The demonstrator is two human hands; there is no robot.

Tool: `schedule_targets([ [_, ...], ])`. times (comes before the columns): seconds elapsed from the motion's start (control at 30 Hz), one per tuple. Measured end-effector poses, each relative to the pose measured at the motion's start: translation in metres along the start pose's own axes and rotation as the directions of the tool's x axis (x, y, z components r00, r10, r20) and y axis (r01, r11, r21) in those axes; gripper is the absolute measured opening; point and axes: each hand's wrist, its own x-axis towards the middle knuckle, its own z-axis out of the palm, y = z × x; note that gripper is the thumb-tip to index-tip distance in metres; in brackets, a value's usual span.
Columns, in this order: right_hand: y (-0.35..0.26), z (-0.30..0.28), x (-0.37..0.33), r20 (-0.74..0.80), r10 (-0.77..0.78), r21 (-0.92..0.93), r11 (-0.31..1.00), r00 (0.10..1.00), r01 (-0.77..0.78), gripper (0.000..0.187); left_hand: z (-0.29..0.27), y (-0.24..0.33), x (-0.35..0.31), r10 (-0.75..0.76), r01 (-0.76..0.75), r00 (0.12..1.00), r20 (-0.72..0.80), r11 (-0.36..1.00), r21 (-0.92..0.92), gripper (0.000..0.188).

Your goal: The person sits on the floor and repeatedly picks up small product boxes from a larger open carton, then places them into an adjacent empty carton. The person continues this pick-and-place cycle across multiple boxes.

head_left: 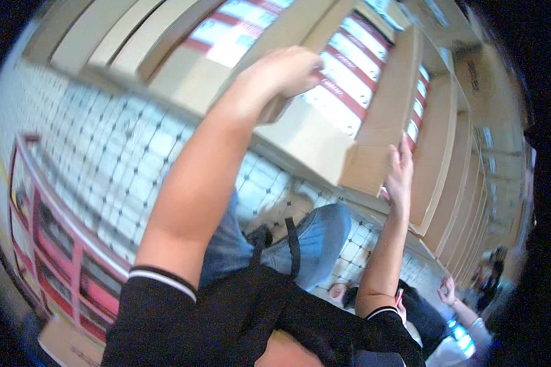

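In front of me stands an open cardboard box [373,110] holding several red-and-white packages [346,73] stacked in a row. My left hand [288,70] is over the box's left side with its fingers curled closed; what they hold, if anything, is hidden. A bit of brown cardboard [274,110] shows beneath that wrist. My right hand [400,174] lies at the near right corner of the same box, fingers stretched out along its outer wall. Whether the thumb presses on the cardboard cannot be seen.
More open cardboard boxes [441,153] run in a row to the right, one with similar packages. Other boxes [122,40] extend left. A red metal-framed rack [73,257] stands at the lower left on a tiled floor [134,134]. Another person's hand [448,290] reaches in at lower right.
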Motion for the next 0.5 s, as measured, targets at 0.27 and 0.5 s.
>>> schedule_targets([
  [0.27, -0.087, 0.028, -0.036, -0.127, -0.184, -0.498, 0.862, 0.975, 0.098, 0.058, -0.002, -0.006, 0.036, 0.083, -0.092, 0.993, -0.079, 0.99, -0.108, 0.041],
  [0.5, -0.088, 0.133, -0.003, 0.166, -0.186, -0.48, 0.843, 0.968, 0.245, 0.055, -0.021, -0.01, 0.042, -0.007, -0.001, 0.998, -0.064, 0.991, -0.134, 0.031],
])
